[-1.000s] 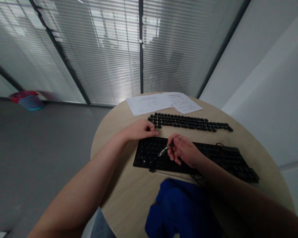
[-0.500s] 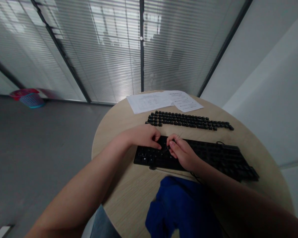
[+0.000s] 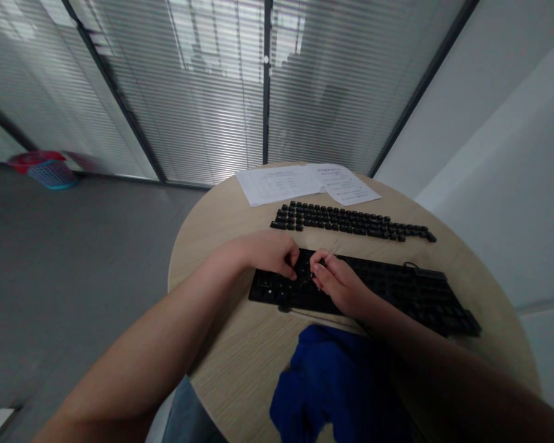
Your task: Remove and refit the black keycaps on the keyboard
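A black keyboard [image 3: 397,292] lies across the round wooden table [image 3: 226,227]. My left hand [image 3: 270,252] rests on its left end with the fingers curled down onto the keys. My right hand [image 3: 339,283] is beside it, fingers pinched on a small thin tool that is almost hidden against the keys. The two hands nearly touch over the keyboard's left part. Behind the keyboard, rows of loose black keycaps [image 3: 351,220] are laid out on the table.
Two white printed sheets [image 3: 300,183] lie at the table's far edge. A blue cloth [image 3: 332,381] is bunched at the near edge. Glass walls with blinds stand behind; a red and blue basket [image 3: 44,169] sits on the grey floor at left.
My left hand moved from the keycap rows down onto the keyboard. My right hand brought the small tool forward until both hands met over the keys.
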A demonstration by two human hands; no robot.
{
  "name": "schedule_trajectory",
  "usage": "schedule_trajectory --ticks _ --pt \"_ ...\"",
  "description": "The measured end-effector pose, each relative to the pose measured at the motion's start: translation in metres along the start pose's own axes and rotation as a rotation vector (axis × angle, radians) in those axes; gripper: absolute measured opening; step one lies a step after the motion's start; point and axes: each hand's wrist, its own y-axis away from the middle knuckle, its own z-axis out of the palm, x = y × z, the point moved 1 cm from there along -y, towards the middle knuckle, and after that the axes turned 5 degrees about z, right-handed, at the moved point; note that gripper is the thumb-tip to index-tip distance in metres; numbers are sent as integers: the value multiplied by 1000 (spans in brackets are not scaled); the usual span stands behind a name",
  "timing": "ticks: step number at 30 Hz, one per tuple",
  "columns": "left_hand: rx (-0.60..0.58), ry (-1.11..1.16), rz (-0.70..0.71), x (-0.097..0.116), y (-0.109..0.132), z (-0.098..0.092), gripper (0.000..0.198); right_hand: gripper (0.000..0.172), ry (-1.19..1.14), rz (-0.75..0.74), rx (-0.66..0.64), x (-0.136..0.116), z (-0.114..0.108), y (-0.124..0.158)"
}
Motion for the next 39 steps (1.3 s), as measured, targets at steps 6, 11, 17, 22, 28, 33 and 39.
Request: schedule_trajectory --ticks 6,11,17,22,28,33,39 --pt "-15 -8 -3 0 -1 -1 17 19 54 -30 -17 -8 -2 -1" --pt "-4 8 -2 -2 -2 1 13 11 197 -111 -44 -20 -2 2" --pt "45 -1 31 -4 -2 4 14 7 289 -141 -66 -23 0 3" --pt "51 28 38 -4 -2 5 12 7 324 -151 -83 -25 2 2" --pt "42 26 25 -4 -2 4 12 8 279 -188 -53 -21 2 2" --pt "29 51 21 -5 -1 4 14 8 212 -203 -4 -17 0 3" --pt "44 94 36 -8 -1 5 14 9 138 -195 52 -12 2 4"
